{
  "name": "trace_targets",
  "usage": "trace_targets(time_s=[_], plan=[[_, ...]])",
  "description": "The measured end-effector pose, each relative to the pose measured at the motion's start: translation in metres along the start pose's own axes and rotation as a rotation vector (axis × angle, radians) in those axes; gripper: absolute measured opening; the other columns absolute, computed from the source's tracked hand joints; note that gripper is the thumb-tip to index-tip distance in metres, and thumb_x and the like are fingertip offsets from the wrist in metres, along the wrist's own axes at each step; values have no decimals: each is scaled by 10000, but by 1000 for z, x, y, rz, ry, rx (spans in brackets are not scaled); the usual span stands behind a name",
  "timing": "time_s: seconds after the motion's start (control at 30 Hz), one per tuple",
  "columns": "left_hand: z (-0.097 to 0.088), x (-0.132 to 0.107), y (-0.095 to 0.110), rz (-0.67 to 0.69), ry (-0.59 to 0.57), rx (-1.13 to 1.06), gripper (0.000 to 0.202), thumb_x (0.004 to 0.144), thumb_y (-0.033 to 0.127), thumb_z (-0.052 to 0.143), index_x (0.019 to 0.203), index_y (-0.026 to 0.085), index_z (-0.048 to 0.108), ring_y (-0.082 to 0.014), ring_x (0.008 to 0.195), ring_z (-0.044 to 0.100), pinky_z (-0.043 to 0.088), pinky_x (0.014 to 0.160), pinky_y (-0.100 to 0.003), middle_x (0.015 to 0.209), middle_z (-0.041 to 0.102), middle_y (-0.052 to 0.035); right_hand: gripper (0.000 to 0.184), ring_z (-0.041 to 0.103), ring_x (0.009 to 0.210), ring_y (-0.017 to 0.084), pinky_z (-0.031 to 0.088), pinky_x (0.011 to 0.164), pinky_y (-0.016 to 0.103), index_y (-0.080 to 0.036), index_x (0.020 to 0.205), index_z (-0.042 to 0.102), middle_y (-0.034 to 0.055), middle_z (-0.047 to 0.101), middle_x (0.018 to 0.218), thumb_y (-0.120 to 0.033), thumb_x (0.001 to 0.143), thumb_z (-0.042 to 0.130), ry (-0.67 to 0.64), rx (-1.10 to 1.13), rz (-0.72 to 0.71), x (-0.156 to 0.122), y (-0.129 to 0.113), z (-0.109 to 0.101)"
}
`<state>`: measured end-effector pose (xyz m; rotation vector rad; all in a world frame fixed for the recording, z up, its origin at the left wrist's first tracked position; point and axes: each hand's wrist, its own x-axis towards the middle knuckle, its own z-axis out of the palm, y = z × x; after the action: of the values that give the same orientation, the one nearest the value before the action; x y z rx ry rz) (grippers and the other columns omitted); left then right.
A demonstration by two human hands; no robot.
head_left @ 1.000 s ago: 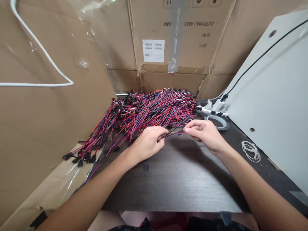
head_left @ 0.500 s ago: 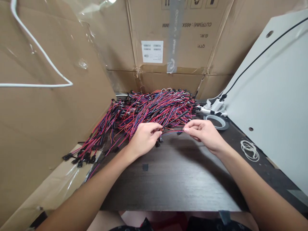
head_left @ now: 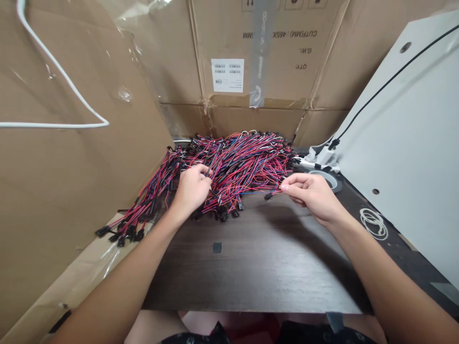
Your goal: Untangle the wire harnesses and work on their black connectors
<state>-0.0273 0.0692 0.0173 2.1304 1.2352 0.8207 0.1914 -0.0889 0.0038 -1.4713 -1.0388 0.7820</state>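
A large heap of thin red, blue and black wires with black connectors [head_left: 247,165] lies at the back of the dark table. My left hand [head_left: 195,187] is closed at the heap's front left, its fingers pinching a slim black rod-like piece [head_left: 214,156] that points up and away. Whether wires are joined to that piece, I cannot tell. At the front right of the heap, my right hand [head_left: 311,195] pinches thin wire [head_left: 277,192] between thumb and fingertips. A small black connector [head_left: 268,196] lies just left of those fingertips.
Cardboard [head_left: 229,114] walls the back and left, and a white panel [head_left: 419,119] stands at right. A tape roll [head_left: 335,184], coiled white cord [head_left: 373,223] and white plug [head_left: 326,155] lie on the right. More wires with connectors [head_left: 124,234] hang over the left edge.
My left hand has moved left and slightly away from me, carrying the slim black piece, which now points more steeply away. My right hand has shifted slightly right, still pinching wire.
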Motion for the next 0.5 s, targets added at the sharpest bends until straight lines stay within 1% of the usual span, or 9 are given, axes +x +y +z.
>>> trace_targets(time_s=[0.07,0.1,0.13,0.2,0.27,0.37,0.43,0.47,0.5], plan=[[-2,3,-1,-123,16,-68,232,670,101,512,867,106,635,-108,419,478,379,510,-220,470,546,37,264,276,415,45,166,405,197,-113,726,604,-53,384,445,-362,697,686,0,-18,-7,0,-1,0],[-3,4,-1,-135,19,-58,189,692,144,518,837,110,633,-112,418,482,379,512,-223,460,543,33,261,278,416,46,166,408,198,-113,728,603,-53,383,447,-361,700,679,-6,-34,-6,0,-2,0],[-4,5,-1,-116,23,-18,163,720,198,522,803,115,635,-118,428,493,383,526,-228,456,546,24,258,282,419,46,167,410,199,-112,728,603,-51,386,451,-358,702,673,-21,-56,2,0,-3,1],[-4,4,-1,-38,39,106,235,771,310,513,727,123,646,-132,461,514,385,554,-242,456,554,3,250,299,431,51,183,418,200,-110,723,599,-46,397,465,-352,700,659,-94,-111,37,-1,-3,3],[-4,3,-2,30,42,199,287,787,354,508,698,129,662,-138,484,522,376,563,-249,470,563,-8,242,326,450,60,216,433,204,-109,714,594,-38,414,487,-346,699,640,-207,-179,81,0,-1,7],[-2,-1,-2,142,106,251,217,774,287,534,712,137,677,-123,487,506,358,556,-243,490,558,2,224,335,466,68,228,454,212,-114,709,590,-37,414,501,-337,713,605,-317,-282,101,1,5,12],[0,-6,1,294,153,234,180,782,234,530,735,135,673,-104,480,491,363,560,-230,504,549,14,210,344,471,72,235,462,214,-119,719,590,-37,422,507,-329,724,587,-348,-319,103,2,9,14],[3,-9,3,390,147,202,179,797,214,518,752,131,669,-94,476,486,371,560,-221,520,552,17,205,356,474,76,245,466,215,-120,726,592,-36,429,510,-325,728,582,-365,-328,105,2,11,15],[5,-14,5,476,110,164,176,809,197,509,759,127,663,-86,472,482,377,554,-211,531,557,19,201,369,480,80,257,472,216,-120,736,595,-33,439,514,-320,732,577,-382,-332,106,2,12,16]])
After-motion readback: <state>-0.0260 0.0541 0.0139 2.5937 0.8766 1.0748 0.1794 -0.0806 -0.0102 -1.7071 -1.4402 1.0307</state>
